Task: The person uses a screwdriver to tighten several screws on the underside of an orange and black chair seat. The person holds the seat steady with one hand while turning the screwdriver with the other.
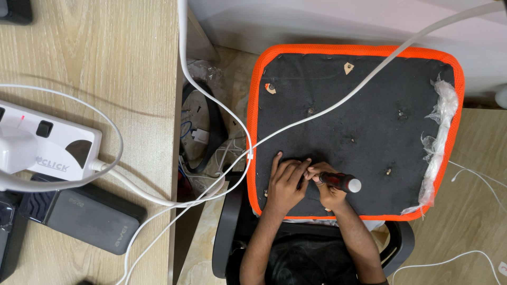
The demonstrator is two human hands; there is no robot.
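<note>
Black-handled screwdriver [340, 182], seemingly in hands [309, 184]

The black underside of the seat pad [369, 121] lies mostly bare, so there is open room above and to the right of both hands, broken only by a white cable [338, 105] slanting across it and crinkled plastic wrap [441, 132] along its right edge. Left of the pad, the gap beside the table [105, 63] is cluttered with looping cables and a black chair part [211, 132].
</note>
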